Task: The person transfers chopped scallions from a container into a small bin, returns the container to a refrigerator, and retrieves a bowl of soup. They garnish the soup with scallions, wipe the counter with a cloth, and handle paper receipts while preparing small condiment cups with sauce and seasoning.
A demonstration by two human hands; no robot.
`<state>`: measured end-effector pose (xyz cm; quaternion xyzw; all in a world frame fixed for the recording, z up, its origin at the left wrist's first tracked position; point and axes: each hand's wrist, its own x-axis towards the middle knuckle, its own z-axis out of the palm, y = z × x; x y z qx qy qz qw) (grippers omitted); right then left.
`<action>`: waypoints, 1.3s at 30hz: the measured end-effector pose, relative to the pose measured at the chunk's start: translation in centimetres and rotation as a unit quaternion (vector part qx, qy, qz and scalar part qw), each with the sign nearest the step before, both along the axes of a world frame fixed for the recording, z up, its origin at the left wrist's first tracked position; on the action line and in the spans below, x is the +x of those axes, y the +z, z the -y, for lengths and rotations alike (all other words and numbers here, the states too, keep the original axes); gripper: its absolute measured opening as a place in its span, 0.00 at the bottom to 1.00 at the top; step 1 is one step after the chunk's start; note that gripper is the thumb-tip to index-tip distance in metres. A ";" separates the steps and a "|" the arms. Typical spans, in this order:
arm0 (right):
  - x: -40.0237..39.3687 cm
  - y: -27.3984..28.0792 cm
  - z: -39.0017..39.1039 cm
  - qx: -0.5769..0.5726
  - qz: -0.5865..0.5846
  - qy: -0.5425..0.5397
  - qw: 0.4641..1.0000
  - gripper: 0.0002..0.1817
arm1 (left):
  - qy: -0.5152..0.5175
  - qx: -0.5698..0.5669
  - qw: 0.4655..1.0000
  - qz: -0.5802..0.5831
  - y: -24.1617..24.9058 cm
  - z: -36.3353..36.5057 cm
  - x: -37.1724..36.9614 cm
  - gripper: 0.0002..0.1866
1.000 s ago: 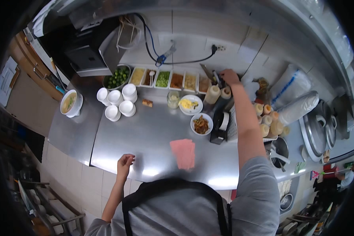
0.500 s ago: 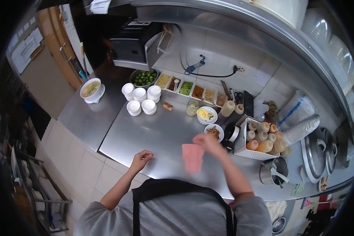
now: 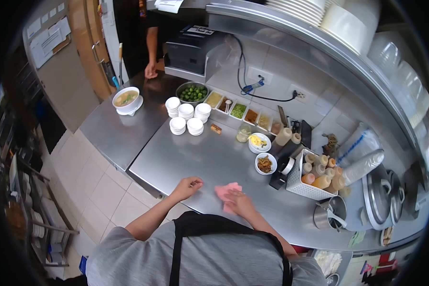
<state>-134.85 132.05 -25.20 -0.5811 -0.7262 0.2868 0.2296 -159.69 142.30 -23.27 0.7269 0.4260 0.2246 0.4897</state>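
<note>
At the near edge of the steel counter (image 3: 186, 157), the right hand (image 3: 238, 202) now lies flat on the pink cloth (image 3: 224, 190), palm down, pressing it rather than gripping it; a second ago that hand was far back among the sauce bottles (image 3: 319, 174) by the wall, so the reach is over and wiping looks to be the work in hand; the left hand (image 3: 188, 186) rests loosely curled on the counter just beside the cloth, holding nothing, much where it was before. Folded flat and pale pink, the cloth is partly hidden under the palm; well apart stand stacked white cups (image 3: 186, 117) and a soup bowl (image 3: 126, 100); another person's hand (image 3: 151, 71) rests beyond.
</note>
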 end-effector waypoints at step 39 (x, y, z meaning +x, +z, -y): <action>21.0 -7.9 14.8 0.167 -0.002 -0.529 0.832 0.14 | -0.047 0.136 0.987 0.069 6.1 -1.3 7.7 0.10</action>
